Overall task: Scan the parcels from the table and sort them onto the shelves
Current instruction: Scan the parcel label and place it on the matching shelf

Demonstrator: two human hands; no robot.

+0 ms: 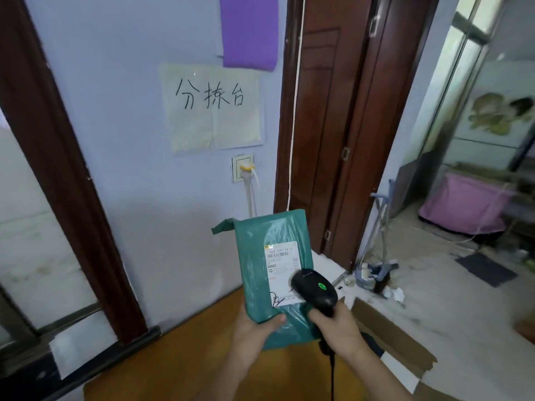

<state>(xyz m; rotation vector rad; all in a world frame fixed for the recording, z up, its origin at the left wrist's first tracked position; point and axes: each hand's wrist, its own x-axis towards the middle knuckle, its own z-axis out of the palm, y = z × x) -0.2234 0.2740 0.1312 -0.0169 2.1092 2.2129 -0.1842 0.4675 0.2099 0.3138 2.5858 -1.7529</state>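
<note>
A green plastic parcel (257,256) with a white shipping label (282,264) stands upright in front of me. My left hand (254,328) grips its lower edge, thumb on the front. My right hand (337,328) grips the handle of a black barcode scanner (314,287), whose head overlaps the label's lower right corner. A green light glows on the scanner's top. Its black cable hangs down below my right hand.
A wooden table (185,351) lies below my hands against a lilac wall with a handwritten paper sign (212,107) and a socket (243,167). Flat cardboard (396,337) lies on the floor to the right, near a brown door (333,125), a mop and a pink bag (466,204).
</note>
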